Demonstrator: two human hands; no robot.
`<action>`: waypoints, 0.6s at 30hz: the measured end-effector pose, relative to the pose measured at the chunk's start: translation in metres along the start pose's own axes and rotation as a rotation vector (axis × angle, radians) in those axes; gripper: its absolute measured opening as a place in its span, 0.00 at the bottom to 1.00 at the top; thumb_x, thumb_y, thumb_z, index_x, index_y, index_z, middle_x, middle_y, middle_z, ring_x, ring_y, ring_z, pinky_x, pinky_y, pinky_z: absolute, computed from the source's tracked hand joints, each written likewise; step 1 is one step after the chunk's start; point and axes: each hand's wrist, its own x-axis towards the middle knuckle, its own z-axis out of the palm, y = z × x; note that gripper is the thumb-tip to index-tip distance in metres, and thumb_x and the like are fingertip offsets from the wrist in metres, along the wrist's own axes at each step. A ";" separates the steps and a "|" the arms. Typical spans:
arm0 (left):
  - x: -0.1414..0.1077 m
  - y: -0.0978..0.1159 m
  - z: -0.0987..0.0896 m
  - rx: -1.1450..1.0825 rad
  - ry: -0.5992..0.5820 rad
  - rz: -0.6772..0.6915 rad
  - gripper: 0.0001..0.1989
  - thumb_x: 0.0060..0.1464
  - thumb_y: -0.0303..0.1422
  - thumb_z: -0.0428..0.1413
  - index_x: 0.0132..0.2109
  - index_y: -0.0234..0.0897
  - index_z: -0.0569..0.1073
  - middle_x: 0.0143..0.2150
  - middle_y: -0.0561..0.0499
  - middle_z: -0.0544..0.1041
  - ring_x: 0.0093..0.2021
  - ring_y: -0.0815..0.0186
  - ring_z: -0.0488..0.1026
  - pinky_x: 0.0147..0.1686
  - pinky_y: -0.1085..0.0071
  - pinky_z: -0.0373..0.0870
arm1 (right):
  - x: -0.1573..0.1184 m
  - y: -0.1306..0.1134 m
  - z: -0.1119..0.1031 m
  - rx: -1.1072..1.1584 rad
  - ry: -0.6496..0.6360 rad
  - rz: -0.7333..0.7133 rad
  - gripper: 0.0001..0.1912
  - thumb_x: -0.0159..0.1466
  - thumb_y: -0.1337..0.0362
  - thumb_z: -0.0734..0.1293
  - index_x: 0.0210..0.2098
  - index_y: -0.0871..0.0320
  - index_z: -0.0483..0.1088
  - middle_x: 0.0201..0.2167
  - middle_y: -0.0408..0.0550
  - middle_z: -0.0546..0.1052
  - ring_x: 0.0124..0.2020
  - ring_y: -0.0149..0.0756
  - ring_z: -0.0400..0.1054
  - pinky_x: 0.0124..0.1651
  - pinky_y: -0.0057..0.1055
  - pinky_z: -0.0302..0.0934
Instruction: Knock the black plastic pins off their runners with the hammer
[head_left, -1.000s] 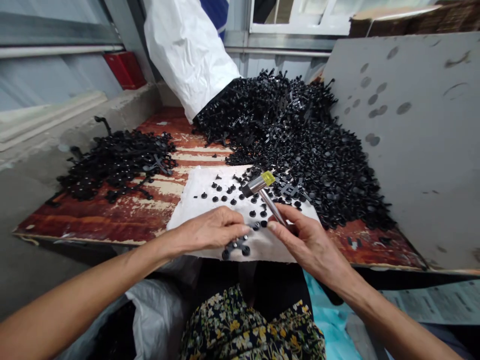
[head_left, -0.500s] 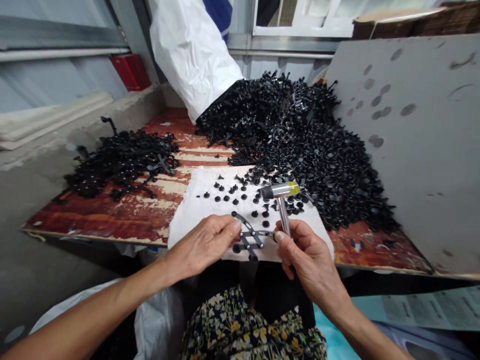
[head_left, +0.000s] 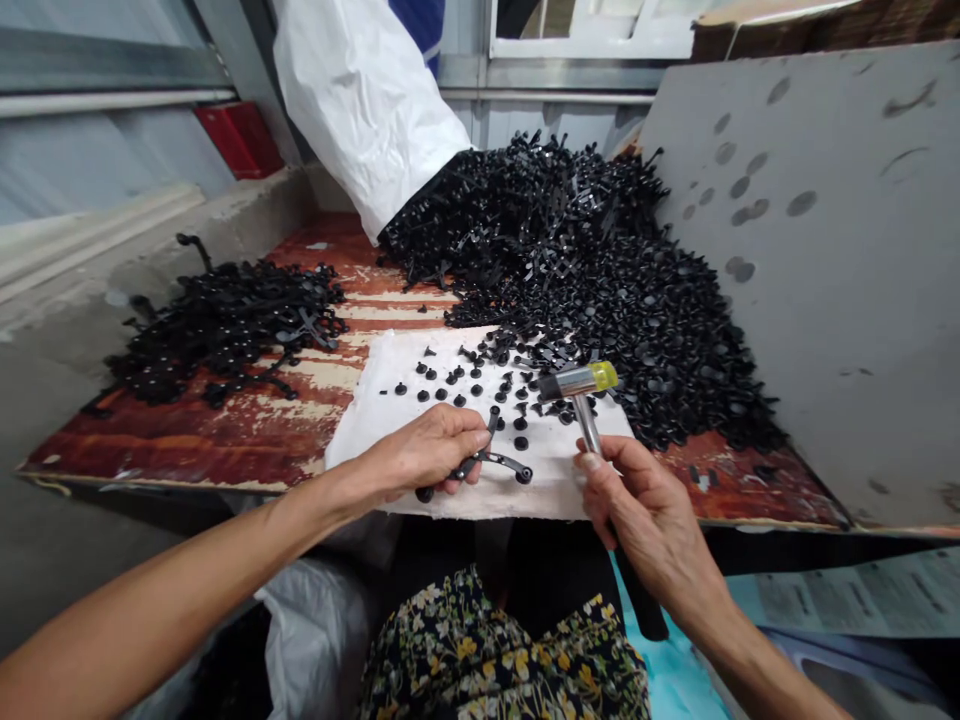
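My left hand (head_left: 435, 450) grips a black linked piece (head_left: 504, 460) low over the white cloth (head_left: 375, 415); its thumb and fingers cover the middle of the piece, and dark ends stick out on both sides. A small hammer (head_left: 587, 400) is in my right hand (head_left: 637, 500), held by its metal shaft. The hammer has a black face on the left and a yellow face on the right, and its black handle end hangs below the hand. Small round black studs (head_left: 476, 388) are scattered over the cloth, just beyond my hands.
A large heap of black parts (head_left: 600, 260) spills from a white sack (head_left: 367, 110) at the back and right. Another pile of black linked pieces (head_left: 225, 320) lies on the worn red table (head_left: 150, 440) at left. A grey board (head_left: 825, 300) stands at right.
My left hand has closed round the linked piece, which is folded narrower and turned. My right hand has let go of the piece's end and moved right with the hammer. The view has shifted slightly.
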 end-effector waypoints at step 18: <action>0.018 0.005 -0.012 -0.039 -0.101 -0.044 0.10 0.58 0.30 0.48 0.28 0.34 0.65 0.18 0.57 0.65 0.14 0.78 0.55 0.14 0.82 0.49 | 0.007 0.006 -0.009 0.109 -0.020 0.074 0.20 0.60 0.45 0.68 0.38 0.56 0.67 0.15 0.33 0.58 0.13 0.25 0.50 0.12 0.21 0.48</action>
